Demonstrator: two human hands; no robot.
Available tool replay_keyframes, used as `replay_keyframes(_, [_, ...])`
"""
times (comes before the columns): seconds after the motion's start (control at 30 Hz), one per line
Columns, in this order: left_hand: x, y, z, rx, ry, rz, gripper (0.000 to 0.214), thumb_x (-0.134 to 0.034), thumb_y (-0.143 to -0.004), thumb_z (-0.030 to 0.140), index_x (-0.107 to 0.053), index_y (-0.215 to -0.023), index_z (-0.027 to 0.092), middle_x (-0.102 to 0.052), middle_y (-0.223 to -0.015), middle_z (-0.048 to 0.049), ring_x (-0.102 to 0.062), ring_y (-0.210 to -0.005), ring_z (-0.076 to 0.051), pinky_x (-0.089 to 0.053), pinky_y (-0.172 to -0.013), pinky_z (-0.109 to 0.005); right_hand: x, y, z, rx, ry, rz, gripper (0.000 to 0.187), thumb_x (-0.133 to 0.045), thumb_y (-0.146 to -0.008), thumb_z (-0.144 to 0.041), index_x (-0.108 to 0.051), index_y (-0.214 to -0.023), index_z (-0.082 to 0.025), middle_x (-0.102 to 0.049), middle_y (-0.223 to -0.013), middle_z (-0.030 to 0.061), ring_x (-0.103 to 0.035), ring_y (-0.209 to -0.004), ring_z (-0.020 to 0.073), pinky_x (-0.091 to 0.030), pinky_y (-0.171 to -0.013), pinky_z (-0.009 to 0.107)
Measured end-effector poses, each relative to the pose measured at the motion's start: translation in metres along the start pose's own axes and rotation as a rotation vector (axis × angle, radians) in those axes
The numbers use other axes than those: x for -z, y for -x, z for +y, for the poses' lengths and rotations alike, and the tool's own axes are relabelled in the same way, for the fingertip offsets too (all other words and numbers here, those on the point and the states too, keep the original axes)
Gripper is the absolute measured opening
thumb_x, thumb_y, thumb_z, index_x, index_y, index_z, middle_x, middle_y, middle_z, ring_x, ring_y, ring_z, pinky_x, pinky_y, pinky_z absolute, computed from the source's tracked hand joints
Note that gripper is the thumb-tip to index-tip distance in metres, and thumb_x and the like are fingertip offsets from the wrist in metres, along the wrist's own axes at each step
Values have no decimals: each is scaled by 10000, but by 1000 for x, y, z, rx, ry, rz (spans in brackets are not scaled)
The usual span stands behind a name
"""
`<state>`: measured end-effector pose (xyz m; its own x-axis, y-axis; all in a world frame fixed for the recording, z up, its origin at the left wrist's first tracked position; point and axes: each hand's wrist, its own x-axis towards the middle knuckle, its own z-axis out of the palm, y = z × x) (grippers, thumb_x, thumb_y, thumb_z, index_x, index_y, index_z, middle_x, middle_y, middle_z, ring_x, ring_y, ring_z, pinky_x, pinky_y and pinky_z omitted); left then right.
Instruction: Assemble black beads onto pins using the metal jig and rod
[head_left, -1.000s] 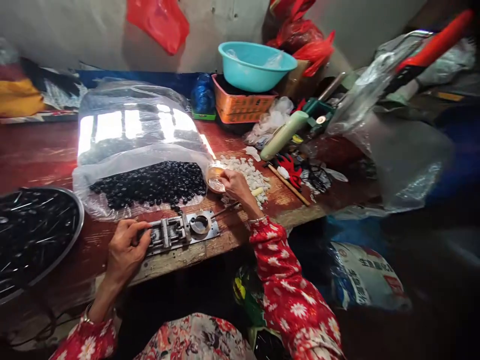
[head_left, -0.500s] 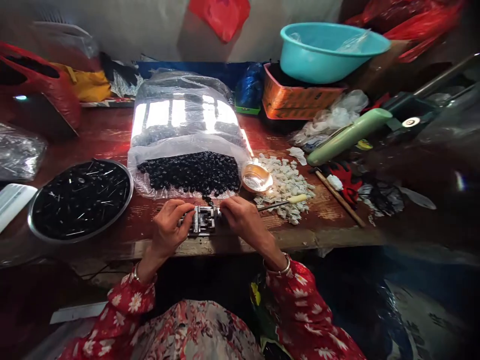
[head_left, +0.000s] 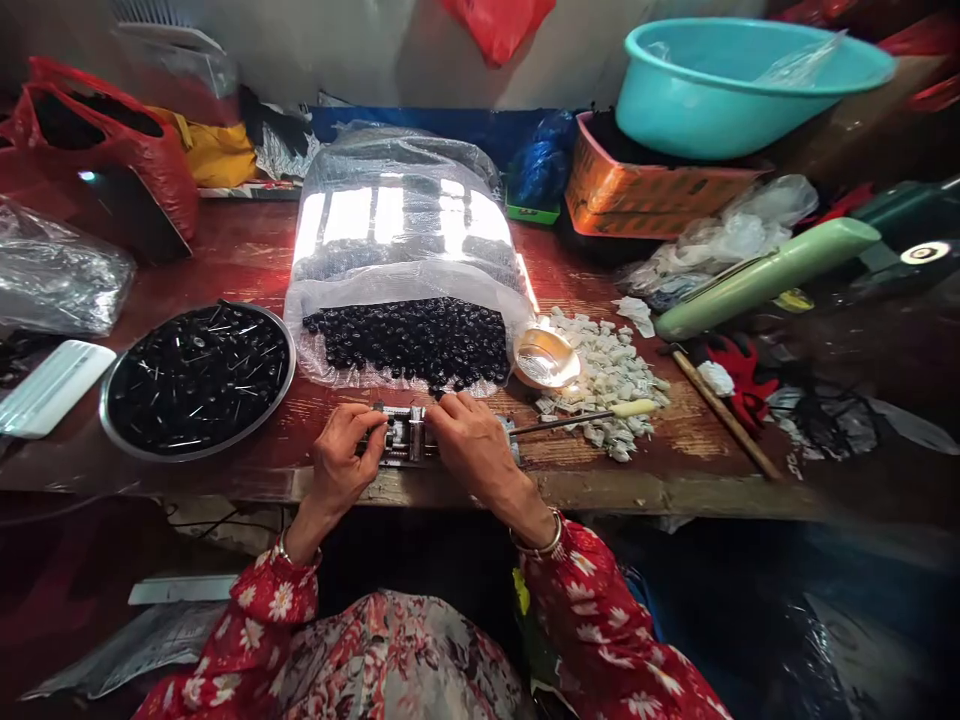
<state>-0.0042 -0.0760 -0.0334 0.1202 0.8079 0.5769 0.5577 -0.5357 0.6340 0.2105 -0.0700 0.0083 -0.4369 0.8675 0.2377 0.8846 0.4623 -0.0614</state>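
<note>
A small metal jig point(head_left: 409, 438) sits at the front edge of the wooden table point(head_left: 675, 440), lower centre of the frame. The left hand point(head_left: 341, 462) pinches its left end between thumb and curled fingers. The right hand point(head_left: 471, 445) lies over its right end, fingers pressed together with the tips down on the middle; whether they hold anything is hidden. Just behind lies a clear bag of black beads point(head_left: 409, 340), mouth toward the jig. To its right are a small shiny bowl point(head_left: 546, 358) and a heap of white bits point(head_left: 607, 375). At left centre is a round pan point(head_left: 180, 458) of black pins, and at upper right a teal basin point(head_left: 750, 90) on an orange crate point(head_left: 652, 195)
</note>
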Motion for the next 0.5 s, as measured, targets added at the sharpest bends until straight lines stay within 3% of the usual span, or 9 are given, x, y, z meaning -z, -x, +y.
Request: replay_keyframes(0.5, [-1,6,-1,9,2,12,98,-640,-1000,242,-709,-1065,220,-651,-1051,-66,-680,-978,-185,-597,-869,-327,-7,13,2,-43,-130,88,225,-565,-1049,-162,-710,-887,-219,-666,-899,55,-527,-906,229,-369,-786,343])
